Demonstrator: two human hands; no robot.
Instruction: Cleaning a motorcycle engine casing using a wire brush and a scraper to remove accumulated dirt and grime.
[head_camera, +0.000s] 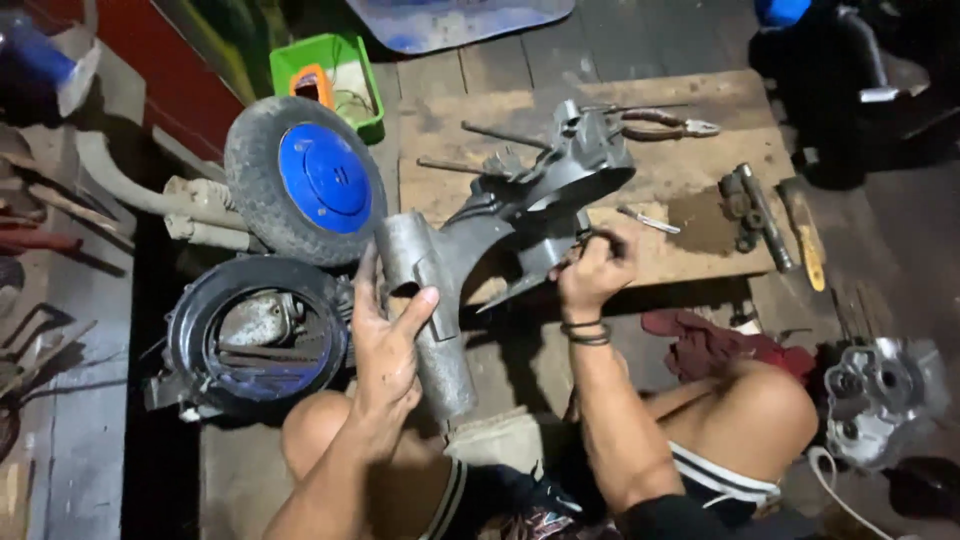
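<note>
The person sits on the wooden floor (520, 60) with knees apart, and both hands work on a grey metal engine casing (510, 225) held up between them, above a flat wooden board (690, 150) lying on the floor. The left hand (385, 340) is partly open: the palm and thumb press against the tubular lower end of the casing, the fingers stretched up along its side rather than wrapped tight around it. The right hand (592, 275) is curled closed at the casing's middle, where a thin dark tool or pin seems to pass through the fist; what exactly it pinches cannot be told. A dark band sits on that wrist.

Just left of the casing stands a small wheel (305, 180) with a grey tyre and blue hub, tilted up against a pale pipe. Below it lies a round black housing (255, 335), near the left hand. On the board behind the casing lie pliers (665, 124) with reddish handles, a short dark metal part (750, 205) and a wooden-handled tool (803, 235). A dark red rag (705, 340) lies beside the right knee, and a grey cast part (880, 395) sits further right. A green bin (330, 75) stands behind the wheel.
</note>
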